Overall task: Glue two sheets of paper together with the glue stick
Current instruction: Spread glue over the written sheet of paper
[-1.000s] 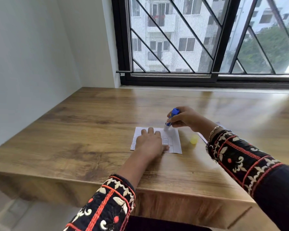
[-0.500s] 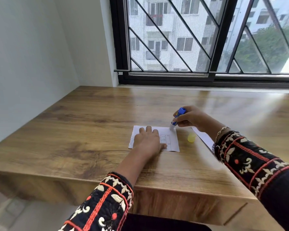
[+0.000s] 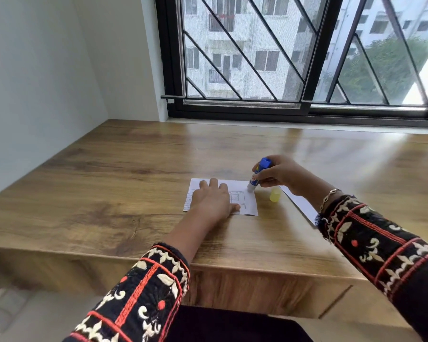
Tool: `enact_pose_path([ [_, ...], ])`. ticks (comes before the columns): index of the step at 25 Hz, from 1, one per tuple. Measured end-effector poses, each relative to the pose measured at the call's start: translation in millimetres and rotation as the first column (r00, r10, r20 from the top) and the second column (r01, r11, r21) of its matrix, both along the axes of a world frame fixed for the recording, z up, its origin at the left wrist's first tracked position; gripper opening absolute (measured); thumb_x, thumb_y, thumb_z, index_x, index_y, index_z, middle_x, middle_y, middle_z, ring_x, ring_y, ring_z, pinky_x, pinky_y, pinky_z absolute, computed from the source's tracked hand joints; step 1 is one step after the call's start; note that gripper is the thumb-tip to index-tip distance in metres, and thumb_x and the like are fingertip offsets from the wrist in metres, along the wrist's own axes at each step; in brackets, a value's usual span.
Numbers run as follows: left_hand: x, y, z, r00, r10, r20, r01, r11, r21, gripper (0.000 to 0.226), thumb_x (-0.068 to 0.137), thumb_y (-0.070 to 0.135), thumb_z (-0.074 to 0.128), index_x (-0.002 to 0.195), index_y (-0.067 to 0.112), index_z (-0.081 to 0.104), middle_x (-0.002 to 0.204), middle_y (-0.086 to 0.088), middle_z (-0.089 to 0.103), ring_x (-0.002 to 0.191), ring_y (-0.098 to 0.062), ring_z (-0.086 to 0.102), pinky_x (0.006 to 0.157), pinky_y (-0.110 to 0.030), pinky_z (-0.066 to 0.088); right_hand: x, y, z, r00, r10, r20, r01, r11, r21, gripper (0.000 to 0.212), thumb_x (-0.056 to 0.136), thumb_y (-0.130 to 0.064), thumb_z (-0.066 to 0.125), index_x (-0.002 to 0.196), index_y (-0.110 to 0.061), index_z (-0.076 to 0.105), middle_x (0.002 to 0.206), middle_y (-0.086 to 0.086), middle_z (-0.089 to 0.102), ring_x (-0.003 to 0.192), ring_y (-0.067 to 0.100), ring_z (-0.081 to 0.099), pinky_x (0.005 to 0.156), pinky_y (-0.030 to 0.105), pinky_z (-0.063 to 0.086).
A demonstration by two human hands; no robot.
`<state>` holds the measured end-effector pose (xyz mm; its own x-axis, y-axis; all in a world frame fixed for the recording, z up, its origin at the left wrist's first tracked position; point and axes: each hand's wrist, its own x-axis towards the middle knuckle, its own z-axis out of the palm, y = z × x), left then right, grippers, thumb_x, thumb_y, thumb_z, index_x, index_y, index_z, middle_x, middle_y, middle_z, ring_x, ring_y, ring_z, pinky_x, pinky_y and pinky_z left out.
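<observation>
Your glue stick (image 3: 259,176) is blue with a white, uncapped end. It tilts with the blue end up and to the right, and its white tip touches the far right part of the sheet (image 3: 246,202). That sheet is white with a printed table on it and lies flat on the counter (image 3: 109,193). A second sheet (image 3: 300,203), plain white, lies to the right, partly hidden. The yellow cap (image 3: 274,195) stands between the two sheets, just right of the first.
</observation>
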<state>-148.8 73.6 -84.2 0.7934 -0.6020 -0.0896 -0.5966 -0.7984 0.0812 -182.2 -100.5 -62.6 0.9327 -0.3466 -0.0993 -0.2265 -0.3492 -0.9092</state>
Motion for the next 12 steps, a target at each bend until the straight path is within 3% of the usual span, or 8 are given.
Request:
enact_pose_path([
  [12, 0, 1, -2, 0.999, -0.011, 0.031, 0.011, 1.0, 0.012, 0.062, 0.089, 0.051, 0.044, 0.133, 0.008, 0.034, 0.138, -0.014, 0.035, 0.124, -0.032, 0.034, 0.096, -0.039, 0.037, -23, 12, -1, 0.999, 0.05, 0.005, -0.049, 0.998, -0.041, 0.016, 0.073, 0.004, 0.065, 0.086, -0.005, 0.061, 0.074, 0.007, 0.062, 0.067, 0.016, 0.058, 0.059, 0.021, 0.05],
])
